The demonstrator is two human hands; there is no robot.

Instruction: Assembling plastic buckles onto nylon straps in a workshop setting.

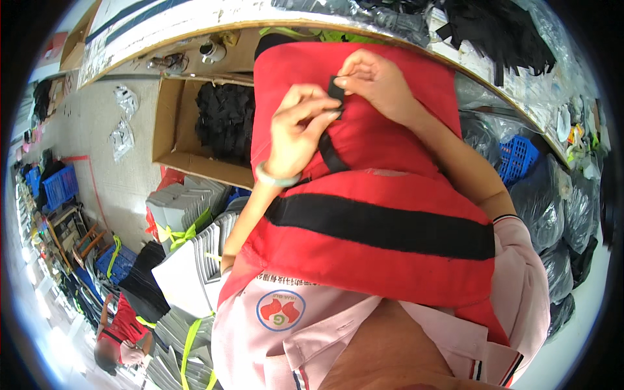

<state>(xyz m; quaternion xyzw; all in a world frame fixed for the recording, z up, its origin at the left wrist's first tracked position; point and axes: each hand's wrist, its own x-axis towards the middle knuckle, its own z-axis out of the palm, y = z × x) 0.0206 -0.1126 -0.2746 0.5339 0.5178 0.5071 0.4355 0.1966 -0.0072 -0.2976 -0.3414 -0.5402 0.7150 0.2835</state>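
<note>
Over the red apron [351,136] on my lap, my two hands hold a short black fabric strip [336,90] between them. My left hand [298,127], with a pale bangle on the wrist, pinches its lower end between thumb and fingers. My right hand [377,84] pinches the upper end. Below my left fingers a black strap [333,155] runs down across the red cloth; whether it joins the strip is hidden. A wide black band [383,224] crosses the apron nearer to me.
An open cardboard box [174,120] full of black pieces stands left of my lap. Beyond my hands runs a table edge [364,31] with black strips on top. Stacked grey sheets [195,260] tied with green bands lie left; black bags [543,201] and a blue basket [518,158] are right.
</note>
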